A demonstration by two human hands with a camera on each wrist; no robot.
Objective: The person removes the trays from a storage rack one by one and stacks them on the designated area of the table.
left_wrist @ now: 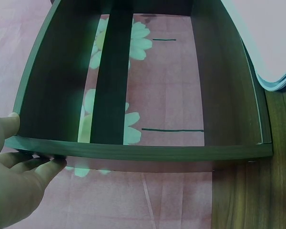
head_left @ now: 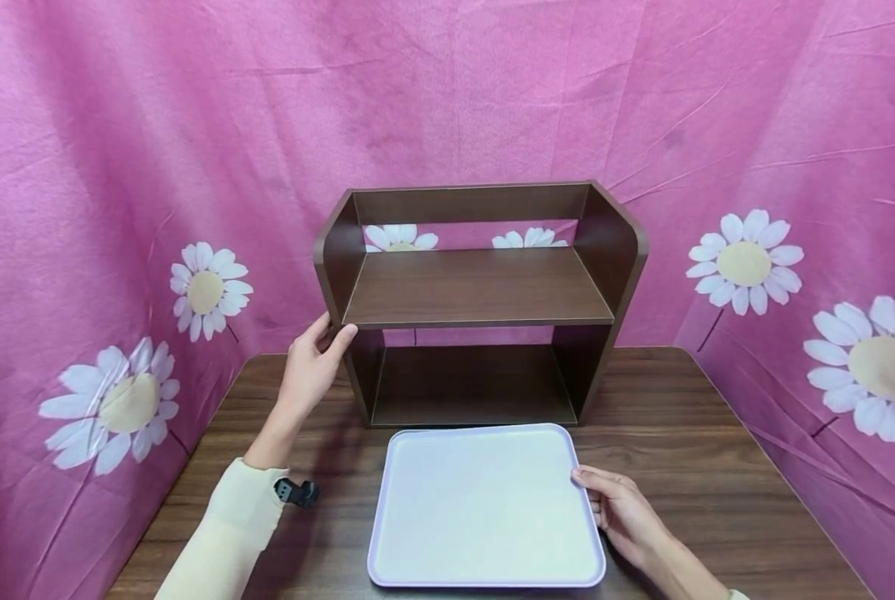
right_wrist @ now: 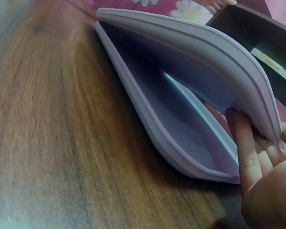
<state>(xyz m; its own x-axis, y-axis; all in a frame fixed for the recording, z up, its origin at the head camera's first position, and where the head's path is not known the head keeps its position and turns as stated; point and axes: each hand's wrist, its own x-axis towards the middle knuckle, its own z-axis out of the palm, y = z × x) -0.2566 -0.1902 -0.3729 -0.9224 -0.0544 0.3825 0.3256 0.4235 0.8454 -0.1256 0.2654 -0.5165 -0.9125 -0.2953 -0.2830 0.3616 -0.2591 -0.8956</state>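
Note:
A dark brown two-tier shelf [head_left: 485, 287] stands at the back of the table. My left hand [head_left: 308, 371] grips its left side panel, with the thumb on the front edge at the height of the middle board and the fingers behind it. In front of the shelf is a pale lilac tray [head_left: 485, 508]. My right hand [head_left: 627, 512] pinches that tray's right rim, thumb on top and fingers beneath. The right wrist view shows this upper tray tilted up from a second matching tray [right_wrist: 176, 160], which lies on the table under it.
The wood-grain table [head_left: 680, 442] extends on both sides of the trays. A pink curtain [head_left: 447, 100] with large white daisies hangs behind and along both sides. The upper tray's far edge is close to the shelf's base.

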